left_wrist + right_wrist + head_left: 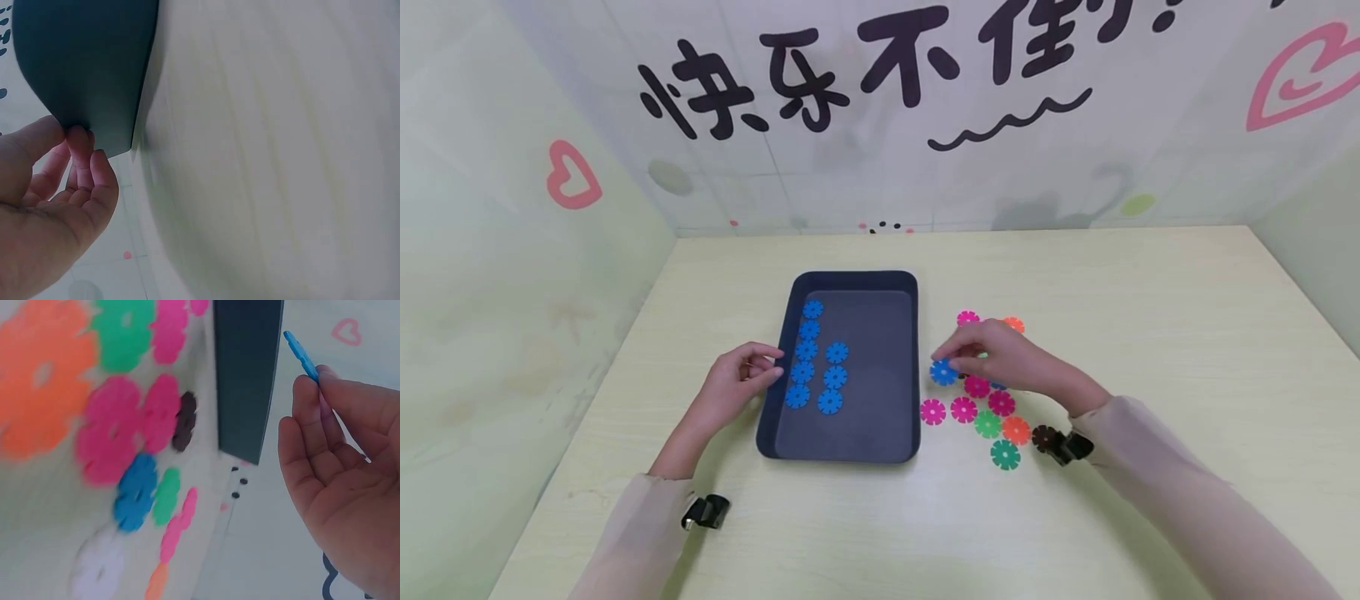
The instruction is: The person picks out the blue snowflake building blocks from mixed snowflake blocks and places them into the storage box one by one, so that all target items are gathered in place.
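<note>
My right hand (pixel 996 354) pinches a blue notched plastic disc (pixel 943 372) between thumb and fingertips, raised above the table just right of the tray. In the right wrist view this disc (pixel 300 355) appears nearly edge-on. At the left side of the dark rectangular tray (pixel 880 425), my left hand (pixel 735 381) holds the rim between thumb and fingers; the left wrist view shows the fingertips (pixel 80 134) at the tray wall (pixel 94 75). Inside the tray, blue discs (pixel 831 402) form two columns, the longer one along the left wall.
Right of the tray lie loose discs in several colours: pink (pixel 933 412), light green (pixel 988 424), orange (pixel 1017 431), dark green (pixel 1005 455) and black (pixel 1042 438). The right wrist view also shows a blue disc (pixel 135 492) and a white one (pixel 99 569). A printed wall (pixel 865 183) stands behind.
</note>
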`<state>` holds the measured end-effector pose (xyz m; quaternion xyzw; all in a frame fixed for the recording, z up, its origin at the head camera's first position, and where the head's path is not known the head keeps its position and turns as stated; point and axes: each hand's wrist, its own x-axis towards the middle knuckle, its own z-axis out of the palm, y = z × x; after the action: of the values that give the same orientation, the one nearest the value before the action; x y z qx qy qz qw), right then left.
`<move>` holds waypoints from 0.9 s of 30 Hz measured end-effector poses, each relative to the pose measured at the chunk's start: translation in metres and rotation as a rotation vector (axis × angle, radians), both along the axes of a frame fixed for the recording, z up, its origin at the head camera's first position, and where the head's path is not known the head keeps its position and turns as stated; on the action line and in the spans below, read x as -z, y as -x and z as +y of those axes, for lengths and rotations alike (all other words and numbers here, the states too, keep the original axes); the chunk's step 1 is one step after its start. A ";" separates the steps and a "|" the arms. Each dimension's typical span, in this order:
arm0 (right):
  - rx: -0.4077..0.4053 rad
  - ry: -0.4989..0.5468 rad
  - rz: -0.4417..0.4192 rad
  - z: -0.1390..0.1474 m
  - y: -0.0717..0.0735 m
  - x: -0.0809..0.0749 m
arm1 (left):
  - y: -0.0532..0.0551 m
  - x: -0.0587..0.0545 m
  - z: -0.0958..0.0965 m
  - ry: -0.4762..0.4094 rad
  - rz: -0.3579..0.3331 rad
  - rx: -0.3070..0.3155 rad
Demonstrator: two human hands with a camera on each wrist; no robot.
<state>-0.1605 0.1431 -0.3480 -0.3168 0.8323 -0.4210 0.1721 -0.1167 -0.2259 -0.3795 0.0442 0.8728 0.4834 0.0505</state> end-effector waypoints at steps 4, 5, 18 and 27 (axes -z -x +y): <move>-0.011 0.028 0.000 -0.021 0.007 -0.002 | 0.000 0.000 0.000 0.001 0.003 0.001; -0.015 0.029 0.005 -0.026 0.010 -0.002 | 0.000 0.001 0.000 0.001 0.002 0.001; -0.004 0.102 0.038 -0.090 0.040 -0.011 | 0.001 0.003 -0.001 0.000 0.002 -0.010; 0.022 0.116 0.015 -0.117 0.059 -0.017 | 0.002 0.003 0.000 0.010 0.008 -0.004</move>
<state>-0.2193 0.0264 -0.3311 -0.3203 0.8111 -0.4681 0.1427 -0.1187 -0.2263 -0.3822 0.0439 0.8756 0.4788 0.0463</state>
